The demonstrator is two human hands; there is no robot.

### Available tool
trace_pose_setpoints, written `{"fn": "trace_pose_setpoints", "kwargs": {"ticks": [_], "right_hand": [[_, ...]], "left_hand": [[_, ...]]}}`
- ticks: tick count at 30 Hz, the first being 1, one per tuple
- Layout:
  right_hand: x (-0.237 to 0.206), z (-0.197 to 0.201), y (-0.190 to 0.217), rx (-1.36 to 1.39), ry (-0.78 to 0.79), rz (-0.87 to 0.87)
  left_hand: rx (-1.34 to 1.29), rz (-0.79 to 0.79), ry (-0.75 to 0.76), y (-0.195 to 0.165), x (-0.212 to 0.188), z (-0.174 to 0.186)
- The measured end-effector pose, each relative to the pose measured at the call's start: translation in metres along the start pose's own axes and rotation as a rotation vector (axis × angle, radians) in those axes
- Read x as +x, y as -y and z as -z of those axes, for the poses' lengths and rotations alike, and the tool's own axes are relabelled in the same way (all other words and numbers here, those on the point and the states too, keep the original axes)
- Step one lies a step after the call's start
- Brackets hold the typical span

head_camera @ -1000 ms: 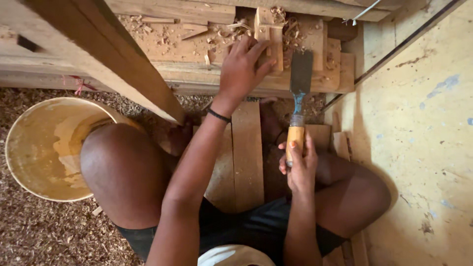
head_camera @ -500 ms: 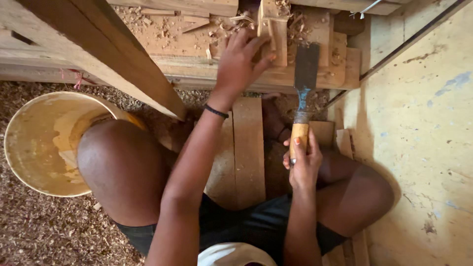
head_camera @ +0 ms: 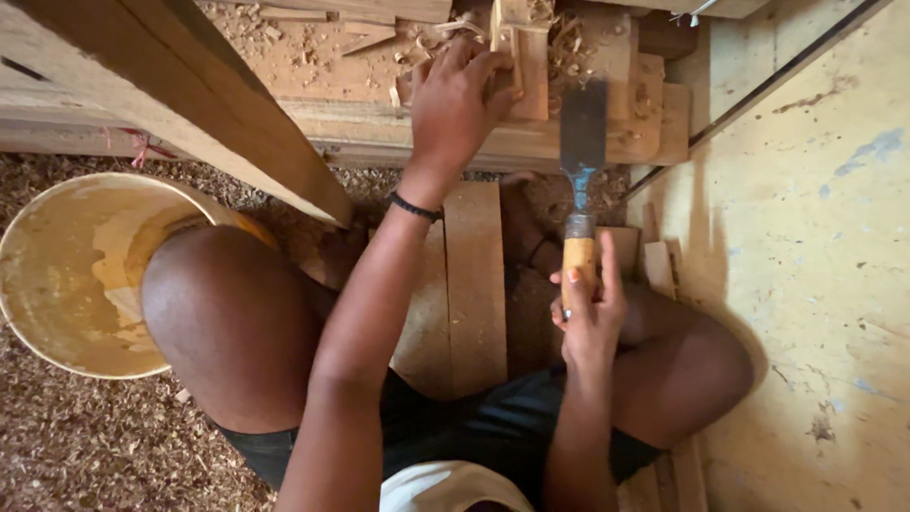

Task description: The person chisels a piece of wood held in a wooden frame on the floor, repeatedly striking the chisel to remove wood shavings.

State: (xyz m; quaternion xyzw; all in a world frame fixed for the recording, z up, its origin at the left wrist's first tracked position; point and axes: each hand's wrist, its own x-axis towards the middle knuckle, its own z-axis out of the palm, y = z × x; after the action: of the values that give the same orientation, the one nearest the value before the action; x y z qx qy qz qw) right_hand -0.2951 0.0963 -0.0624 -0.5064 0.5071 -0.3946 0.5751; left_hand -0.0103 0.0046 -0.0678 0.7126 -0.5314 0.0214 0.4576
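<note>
Left hand [head_camera: 462,95]: reaches forward, fingers curled over a small upright wooden block [head_camera: 524,59], pinning it against the timber behind.
Right hand [head_camera: 590,313]: wrapped tight around the pale wooden handle of a broad chisel [head_camera: 581,171], thumb up along the handle.
Chisel: blade points away from the body, its flat steel end lying just right of the block, over a bed of curled shavings [head_camera: 569,38].
Doing it well: I judge the holding fingers should sit behind the cutting edge, not in its line; the blade wants a low, steady angle and thin cuts, so the block does not split or jump.
Seat: the person sits on short planks [head_camera: 474,284], knees spread.
Further out: a slanted beam [head_camera: 209,104] crosses upper left, a yellow bucket [head_camera: 66,275] stands left of the knee on sawdust [head_camera: 85,446], and a pale wall [head_camera: 815,284] rises right.
</note>
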Motion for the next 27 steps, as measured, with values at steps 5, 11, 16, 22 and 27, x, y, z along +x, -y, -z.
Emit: {"fn": "trace_pose_setpoints", "kwargs": {"ticks": [5,11,16,22,27], "right_hand": [[-0.008,0.008,0.015,0.142,0.007,-0.023],[-0.022,0.022,0.032,0.203,0.061,-0.033],[-0.036,0.022,0.038,0.179,0.11,-0.113],[-0.04,0.015,0.042,0.15,0.165,-0.096],[-0.038,0.013,0.045,0.143,0.17,-0.066]], "left_hand": [[-0.005,-0.004,0.058,0.0,0.002,0.008],[-0.068,-0.288,-0.148,-0.019,0.011,0.016],[-0.368,-0.591,0.139,-0.081,0.0,0.006],[-0.295,-0.648,0.337,-0.115,-0.023,0.001],[-0.327,-0.629,0.272,-0.112,-0.023,0.003]]}}
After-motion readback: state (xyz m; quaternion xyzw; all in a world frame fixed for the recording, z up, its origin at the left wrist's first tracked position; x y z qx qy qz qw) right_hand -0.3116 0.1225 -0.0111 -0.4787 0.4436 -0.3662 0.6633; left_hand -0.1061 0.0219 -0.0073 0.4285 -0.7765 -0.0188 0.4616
